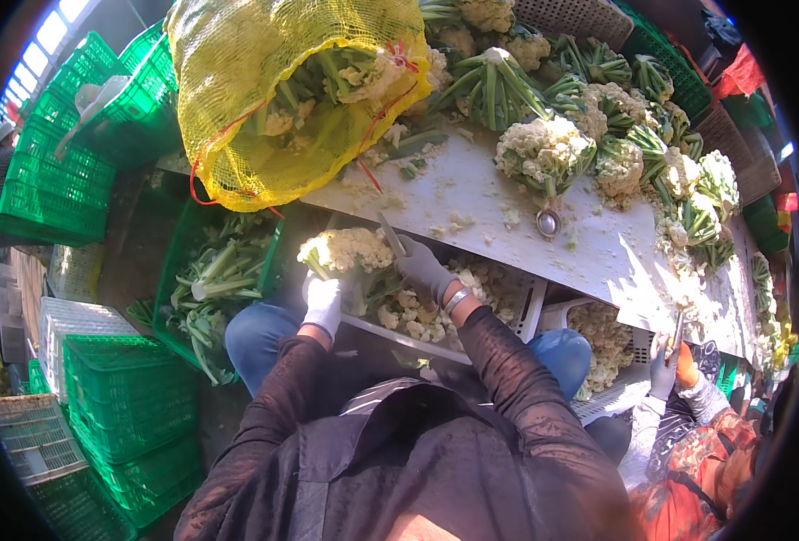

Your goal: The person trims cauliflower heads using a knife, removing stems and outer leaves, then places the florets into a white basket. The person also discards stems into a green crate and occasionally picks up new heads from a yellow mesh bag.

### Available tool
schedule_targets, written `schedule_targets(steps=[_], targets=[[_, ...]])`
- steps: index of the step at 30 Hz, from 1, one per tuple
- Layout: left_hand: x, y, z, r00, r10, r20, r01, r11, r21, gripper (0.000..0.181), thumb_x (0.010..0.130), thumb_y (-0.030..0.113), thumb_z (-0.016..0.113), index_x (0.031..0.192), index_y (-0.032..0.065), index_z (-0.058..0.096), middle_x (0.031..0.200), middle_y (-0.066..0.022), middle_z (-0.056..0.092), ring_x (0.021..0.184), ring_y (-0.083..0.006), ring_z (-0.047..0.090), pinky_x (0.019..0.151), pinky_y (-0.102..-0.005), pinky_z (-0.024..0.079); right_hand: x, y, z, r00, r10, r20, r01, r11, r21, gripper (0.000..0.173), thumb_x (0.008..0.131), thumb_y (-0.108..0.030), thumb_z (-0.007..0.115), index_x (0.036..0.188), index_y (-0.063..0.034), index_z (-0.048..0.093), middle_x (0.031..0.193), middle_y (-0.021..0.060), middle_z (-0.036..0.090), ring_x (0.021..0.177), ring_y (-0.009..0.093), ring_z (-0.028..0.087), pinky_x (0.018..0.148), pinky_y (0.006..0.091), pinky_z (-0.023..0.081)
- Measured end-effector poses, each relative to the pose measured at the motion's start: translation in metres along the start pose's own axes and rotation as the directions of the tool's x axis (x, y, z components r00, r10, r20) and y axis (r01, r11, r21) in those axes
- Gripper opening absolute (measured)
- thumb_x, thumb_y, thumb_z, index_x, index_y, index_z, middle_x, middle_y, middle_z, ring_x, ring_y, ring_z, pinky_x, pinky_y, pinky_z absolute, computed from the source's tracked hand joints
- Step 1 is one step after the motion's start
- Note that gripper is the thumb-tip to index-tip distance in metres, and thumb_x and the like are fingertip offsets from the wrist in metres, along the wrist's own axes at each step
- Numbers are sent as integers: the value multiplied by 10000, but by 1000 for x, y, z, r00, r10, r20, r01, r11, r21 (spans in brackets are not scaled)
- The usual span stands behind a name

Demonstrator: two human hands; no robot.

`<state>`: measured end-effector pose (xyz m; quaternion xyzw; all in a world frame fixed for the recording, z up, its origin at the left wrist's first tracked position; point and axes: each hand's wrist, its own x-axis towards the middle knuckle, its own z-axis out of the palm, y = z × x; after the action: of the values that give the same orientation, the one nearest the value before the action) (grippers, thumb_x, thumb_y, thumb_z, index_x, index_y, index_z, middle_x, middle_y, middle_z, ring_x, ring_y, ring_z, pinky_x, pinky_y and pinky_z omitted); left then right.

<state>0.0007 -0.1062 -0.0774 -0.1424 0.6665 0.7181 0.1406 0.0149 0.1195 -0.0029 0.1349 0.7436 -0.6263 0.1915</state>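
Note:
My left hand (pixel 322 304), in a white glove, grips a cauliflower head (pixel 348 249) by its green stem end. A knife (pixel 391 235) is held in my grey-gloved right hand (pixel 428 270), its blade pointing up beside the right side of that head. Below both hands sits a white plastic crate (pixel 531 318) of cut cauliflower florets (pixel 413 318). Left of my left hand, a green crate (pixel 175 270) holds trimmed stems and leaves (pixel 220 277). The pale table (pixel 440 182) lies just beyond my hands, strewn with crumbs.
A yellow mesh bag (pixel 223 88) of cauliflower lies open towards me. Whole cauliflowers (pixel 548 152) pile up along the table, near a small round metal object (pixel 548 222). Green crates (pixel 129 406) are stacked at left. A co-worker's gloved hand (pixel 663 365) holds a knife at right.

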Motion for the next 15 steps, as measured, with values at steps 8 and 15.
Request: schedule_targets(steps=[8,15], targets=[[-40,22,-34,963,112,245,69,779,-624,310,983,142,494,1267,22,531,1266,-117,589,1145,-263,592,951,-397,511,-138,-18,23,989,-143,24,126,928,351,455,836,53,462,1264,-50,580,963,19,621,645,39,524,617,216,458],[-60,66,-3,953,114,282,99,759,-643,316,966,117,511,1266,18,531,1241,-119,599,1122,-259,603,930,-391,522,-177,-4,-4,972,-235,8,170,729,663,353,920,48,451,1264,49,527,992,23,640,711,46,562,963,313,498]])
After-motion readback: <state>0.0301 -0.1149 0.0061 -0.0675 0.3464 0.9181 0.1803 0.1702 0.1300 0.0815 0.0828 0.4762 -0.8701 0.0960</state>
